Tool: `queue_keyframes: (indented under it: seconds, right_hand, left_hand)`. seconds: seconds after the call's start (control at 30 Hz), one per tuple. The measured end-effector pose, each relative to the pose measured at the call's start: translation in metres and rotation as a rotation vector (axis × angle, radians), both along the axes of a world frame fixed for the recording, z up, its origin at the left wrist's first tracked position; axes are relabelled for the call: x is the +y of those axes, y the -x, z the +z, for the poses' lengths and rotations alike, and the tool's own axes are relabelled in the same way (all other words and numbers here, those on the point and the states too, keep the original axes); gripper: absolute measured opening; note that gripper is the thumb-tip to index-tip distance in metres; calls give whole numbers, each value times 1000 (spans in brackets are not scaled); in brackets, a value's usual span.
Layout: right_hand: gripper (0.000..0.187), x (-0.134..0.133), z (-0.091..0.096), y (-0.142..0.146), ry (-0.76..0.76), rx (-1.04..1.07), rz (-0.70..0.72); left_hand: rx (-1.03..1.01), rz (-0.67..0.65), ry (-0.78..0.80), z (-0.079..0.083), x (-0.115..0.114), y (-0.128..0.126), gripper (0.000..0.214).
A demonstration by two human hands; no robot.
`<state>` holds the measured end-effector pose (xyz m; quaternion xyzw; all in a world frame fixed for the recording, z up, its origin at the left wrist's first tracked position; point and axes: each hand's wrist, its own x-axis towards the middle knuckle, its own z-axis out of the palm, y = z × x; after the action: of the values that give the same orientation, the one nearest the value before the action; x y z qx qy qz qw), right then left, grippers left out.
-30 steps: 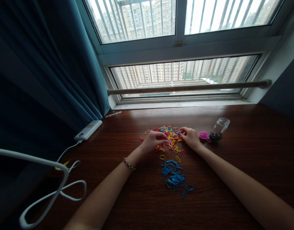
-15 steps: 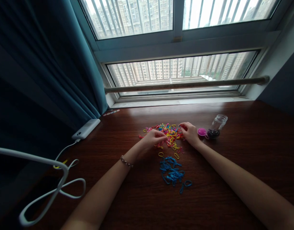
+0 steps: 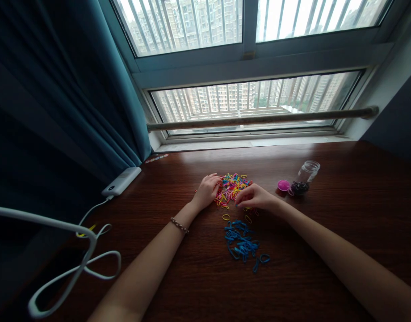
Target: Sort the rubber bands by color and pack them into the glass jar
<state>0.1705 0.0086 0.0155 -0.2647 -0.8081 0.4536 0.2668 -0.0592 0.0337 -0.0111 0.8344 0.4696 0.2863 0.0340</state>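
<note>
A heap of small rubber bands (image 3: 232,187) in red, yellow, pink and other colours lies on the brown table. At the heap's left edge rests my left hand (image 3: 206,192), its fingers loosely bent and apart over the bands. My right hand (image 3: 258,197) is at the near right side of the heap, thumb and fingers pinched together. A tiny bit of blue shows at those fingertips, seemingly a blue rubber band (image 3: 236,205). Closer to me is a separate group of blue rubber bands (image 3: 243,245), with two yellow bands (image 3: 226,217) lying between the groups.
A clear jar (image 3: 308,172) with dark contents stands at the right, its pink lid (image 3: 283,185) beside it. On the left are a white power bank (image 3: 121,182), a white cable (image 3: 101,255) and a blue curtain (image 3: 125,112). A window is behind the table.
My right hand has moved from the heap's far right side toward me and left. My left hand has shifted left and slightly away, from above the heap to its left edge.
</note>
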Motion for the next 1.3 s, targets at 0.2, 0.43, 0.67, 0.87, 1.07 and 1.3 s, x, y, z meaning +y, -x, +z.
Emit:
queue_keyframes:
  seconds: [0.2, 0.43, 0.67, 0.87, 1.07, 1.3]
  right_hand:
    - [30, 8, -1, -6, 62, 35, -71]
    - [21, 37, -34, -26, -315, 37, -809]
    - [23, 38, -37, -25, -459, -133, -726]
    - [15, 39, -40, -25, -473, -203, -660]
    - [13, 41, -41, -26, -493, -224, -632]
    - [17, 41, -41, -25, -514, -200, -695]
  left_hand:
    - [184, 8, 3, -2, -4, -3, 35]
    - [210, 27, 57, -7, 0, -2, 40]
    - [190, 5, -14, -5, -1, -2, 36]
    - [40, 27, -84, -1, -3, -3, 26]
    - [-110, 71, -94, 3, -2, -1, 7]
    - [-203, 131, -93, -2, 0, 1, 7]
